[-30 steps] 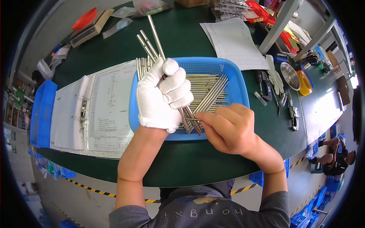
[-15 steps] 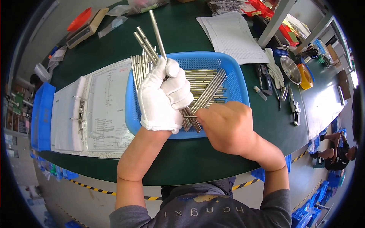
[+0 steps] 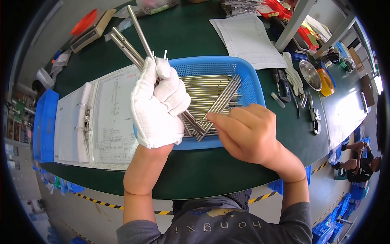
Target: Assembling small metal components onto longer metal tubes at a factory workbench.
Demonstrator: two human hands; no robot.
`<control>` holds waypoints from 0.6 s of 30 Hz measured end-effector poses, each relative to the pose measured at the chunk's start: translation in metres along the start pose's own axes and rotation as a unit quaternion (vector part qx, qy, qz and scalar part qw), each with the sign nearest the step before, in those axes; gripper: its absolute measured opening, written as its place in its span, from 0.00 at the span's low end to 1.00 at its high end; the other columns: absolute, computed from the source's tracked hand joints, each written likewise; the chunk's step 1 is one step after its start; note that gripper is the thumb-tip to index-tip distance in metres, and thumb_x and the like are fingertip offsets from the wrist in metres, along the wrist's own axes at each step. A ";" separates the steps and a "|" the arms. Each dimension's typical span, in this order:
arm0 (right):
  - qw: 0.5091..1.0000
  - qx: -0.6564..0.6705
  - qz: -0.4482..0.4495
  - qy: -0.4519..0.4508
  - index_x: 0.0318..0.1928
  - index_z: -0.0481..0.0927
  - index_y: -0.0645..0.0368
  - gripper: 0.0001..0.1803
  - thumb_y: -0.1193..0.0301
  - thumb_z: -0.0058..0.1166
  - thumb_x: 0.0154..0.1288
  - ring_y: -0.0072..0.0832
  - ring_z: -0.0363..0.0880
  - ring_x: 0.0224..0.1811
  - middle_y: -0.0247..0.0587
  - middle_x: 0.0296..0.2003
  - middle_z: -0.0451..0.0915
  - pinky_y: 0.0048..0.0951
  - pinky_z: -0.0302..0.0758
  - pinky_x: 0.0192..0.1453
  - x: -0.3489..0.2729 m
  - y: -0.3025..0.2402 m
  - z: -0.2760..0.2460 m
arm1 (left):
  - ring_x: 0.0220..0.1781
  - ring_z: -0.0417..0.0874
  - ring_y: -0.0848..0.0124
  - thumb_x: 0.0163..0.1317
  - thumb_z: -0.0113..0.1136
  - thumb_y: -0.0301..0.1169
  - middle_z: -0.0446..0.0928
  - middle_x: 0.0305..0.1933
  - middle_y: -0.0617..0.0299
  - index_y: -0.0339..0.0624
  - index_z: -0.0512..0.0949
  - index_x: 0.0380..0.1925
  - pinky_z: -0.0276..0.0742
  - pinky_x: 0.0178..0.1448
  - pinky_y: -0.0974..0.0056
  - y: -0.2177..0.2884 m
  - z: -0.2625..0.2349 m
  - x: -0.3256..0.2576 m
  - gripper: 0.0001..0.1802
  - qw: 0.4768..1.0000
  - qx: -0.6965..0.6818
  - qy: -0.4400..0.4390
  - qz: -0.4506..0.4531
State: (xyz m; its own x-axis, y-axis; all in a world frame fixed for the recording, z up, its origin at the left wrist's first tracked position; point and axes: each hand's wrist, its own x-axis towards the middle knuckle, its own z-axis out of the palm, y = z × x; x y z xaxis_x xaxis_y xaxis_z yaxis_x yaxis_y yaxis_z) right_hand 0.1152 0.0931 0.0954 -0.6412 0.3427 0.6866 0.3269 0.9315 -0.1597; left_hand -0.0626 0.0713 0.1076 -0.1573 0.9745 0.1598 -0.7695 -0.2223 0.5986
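My left hand (image 3: 158,101), in a white glove, is closed around several shiny metal rods (image 3: 129,49). They slant up to the far left, with one splayed from the others. Their near ends (image 3: 196,124) stick out below the glove over the blue basket (image 3: 260,91). My bare right hand (image 3: 248,134) is closed, thumb and forefinger pinching a thin metal piece (image 3: 204,120) against those near ends; most of it is hidden by the fingers. Inside the basket many rods lie side by side, with a few others (image 3: 222,101) placed diagonally on top.
An open ring binder (image 3: 87,122) with a drawing lies left of the basket, beside a blue bin (image 3: 45,124). Papers (image 3: 254,42) lie beyond. At right are a glove (image 3: 293,75), a metal bowl (image 3: 310,74) and a caliper-like tool (image 3: 315,118). A scale (image 3: 92,30) stands far left.
My left hand has moved left and slightly nearer, with the rods tilting further left. My right hand has shifted slightly right, still pinching at the rods' near ends.
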 end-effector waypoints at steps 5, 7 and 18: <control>0.998 -0.010 -0.050 0.049 0.34 0.79 0.59 0.16 0.80 0.60 0.38 0.23 0.62 0.12 0.28 0.14 0.62 0.25 0.57 0.16 -0.006 0.002 0.013 | 0.12 0.52 0.85 0.71 0.38 0.39 0.56 0.13 0.76 0.47 0.69 0.26 0.47 0.15 0.77 -0.004 0.002 0.000 0.16 1.000 0.017 0.020 0.008; 0.998 -0.018 -0.050 0.041 0.34 0.79 0.58 0.16 0.80 0.59 0.38 0.23 0.62 0.12 0.28 0.14 0.61 0.25 0.57 0.16 -0.006 0.001 0.015 | 0.11 0.51 0.85 0.70 0.39 0.40 0.56 0.13 0.76 0.47 0.69 0.26 0.47 0.15 0.77 -0.004 0.003 -0.001 0.16 0.999 0.022 0.038 0.003; 0.997 -0.068 0.027 -0.028 0.32 0.79 0.61 0.10 0.80 0.55 0.43 0.27 0.66 0.13 0.32 0.15 0.67 0.27 0.60 0.17 -0.008 -0.013 0.017 | 0.11 0.51 0.85 0.70 0.41 0.40 0.55 0.12 0.75 0.46 0.68 0.24 0.46 0.14 0.77 -0.019 0.006 -0.002 0.16 0.996 0.064 0.062 0.030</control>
State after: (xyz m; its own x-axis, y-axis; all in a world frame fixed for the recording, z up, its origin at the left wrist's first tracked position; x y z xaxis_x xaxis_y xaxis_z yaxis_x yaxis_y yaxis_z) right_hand 0.1046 0.0805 0.0797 -0.6562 0.4016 0.6388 0.4504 0.8877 -0.0954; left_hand -0.0440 0.0731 0.1009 -0.2822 0.9536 0.1052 -0.6728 -0.2749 0.6868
